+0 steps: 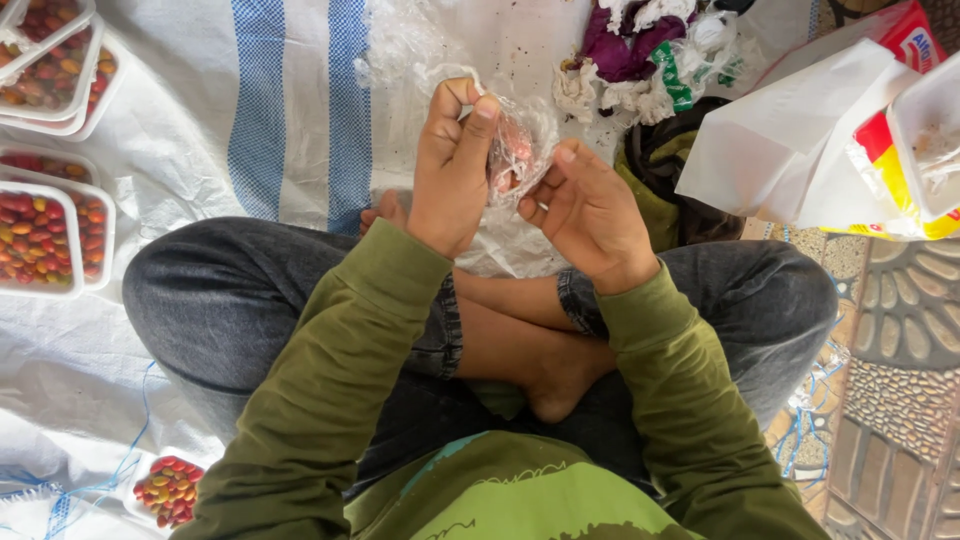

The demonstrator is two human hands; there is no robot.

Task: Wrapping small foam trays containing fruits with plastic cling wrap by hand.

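**A:** What are the hands doing?

**B:** The left hand (452, 170) is curling almost closed, its thumb and forefinger pinching the top edge of a small clear plastic bag (518, 150). The right hand (588, 212) is cupping half open, palm facing left, its fingertips touching the bag's lower side. Both are hovering over the person's crossed legs.

**A:** What is inside the bag?

**B:** Something pinkish-red is showing through the crinkled plastic; I cannot tell what exactly.

**A:** And around the hands?

**B:** The person is wearing green sleeves and dark jeans, sitting barefoot on a white woven sheet (200, 120) with blue stripes. Just beyond the hands, loose clear plastic (400, 60) is lying on the sheet. Far right, a heap of purple and white scraps (640, 50) is sitting near a white paper bag (790, 140). At the far left, white trays (40, 235) are holding small red, orange and yellow fruits, and another such tray (168, 490) is lying near left.
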